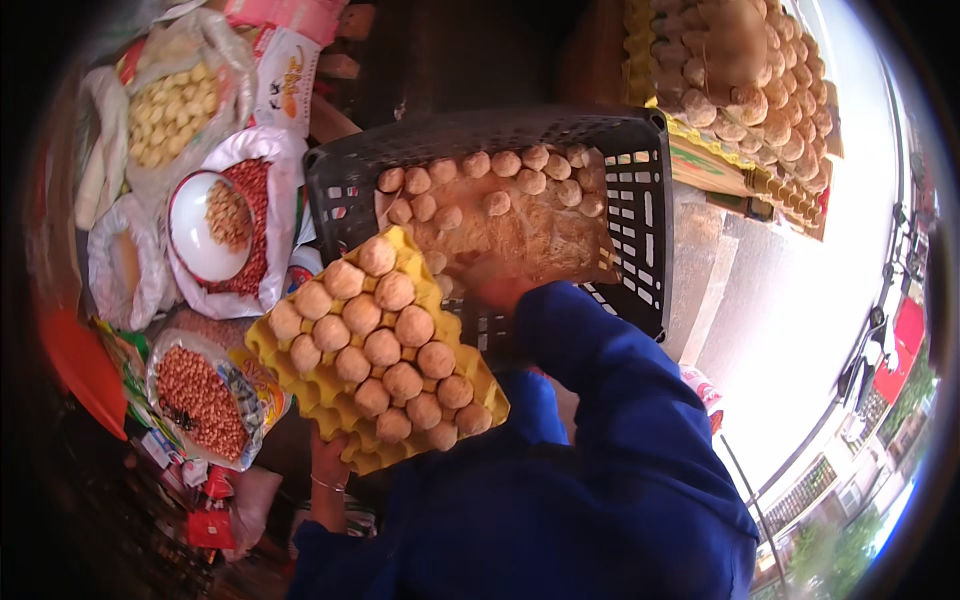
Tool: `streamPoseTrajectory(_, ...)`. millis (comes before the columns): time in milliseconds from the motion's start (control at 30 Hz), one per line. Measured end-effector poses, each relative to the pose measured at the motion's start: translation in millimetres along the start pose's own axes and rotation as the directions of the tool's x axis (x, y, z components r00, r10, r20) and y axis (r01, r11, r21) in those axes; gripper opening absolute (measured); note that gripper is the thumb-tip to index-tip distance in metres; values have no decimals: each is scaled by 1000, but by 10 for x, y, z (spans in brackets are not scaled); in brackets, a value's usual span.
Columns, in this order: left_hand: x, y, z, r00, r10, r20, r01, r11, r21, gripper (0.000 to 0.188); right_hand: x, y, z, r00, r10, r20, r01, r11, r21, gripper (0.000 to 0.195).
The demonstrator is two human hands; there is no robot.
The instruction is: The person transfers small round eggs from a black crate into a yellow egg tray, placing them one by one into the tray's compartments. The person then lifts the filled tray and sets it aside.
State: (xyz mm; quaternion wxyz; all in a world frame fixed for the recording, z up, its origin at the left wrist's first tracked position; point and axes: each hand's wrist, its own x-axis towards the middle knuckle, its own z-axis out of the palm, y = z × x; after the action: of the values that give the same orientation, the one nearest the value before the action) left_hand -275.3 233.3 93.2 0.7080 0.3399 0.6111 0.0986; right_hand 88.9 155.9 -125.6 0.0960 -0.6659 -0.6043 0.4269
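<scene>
My left hand (330,459), with a thin bracelet at the wrist, grips the near edge of a yellow egg tray (330,411). Rows of brown-coated eggs (403,381) fill much of this tray; several cups at its lower left hold none. My right hand (493,283) reaches into a black plastic crate (491,127), low on its near left side. It is blurred, and its fingers are partly hidden, so whether it holds anything is unclear. Inside the crate, more coated eggs (496,202) lie along the back and left on a brown, powdery layer (525,240).
At the left stand bags of pale round food pieces (172,112), red beans or nuts (259,202) under a white bowl (196,225), and peanuts (199,397). Stacked trays of coated eggs (787,112) stand at the upper right, beside a bright street.
</scene>
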Motion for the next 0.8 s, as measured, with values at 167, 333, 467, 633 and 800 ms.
streamPoseTrajectory(167,24,-58,8,1000,5,-8,-5,999,42,65,488,-371,467,924,-271,-272,304,949,87,43)
streamPoseTrajectory(333,42,-72,-120,1000,0,-29,2,997,73,61,969,-425,902,950,-166,-265,191,979,73,35)
streamPoseTrajectory(467,-26,-74,-196,976,-145,-161,155,987,50,60,525,-117,392,933,-296,-205,277,954,-116,29)
streamPoseTrajectory(633,-84,-48,-2,999,-3,-54,3,1000,-3,64,302,644,701,988,19,-154,41,925,379,37)
streamPoseTrajectory(800,38,-83,-114,999,3,-49,-1,1000,27,68,-8,945,574,851,316,-420,-129,900,416,45)
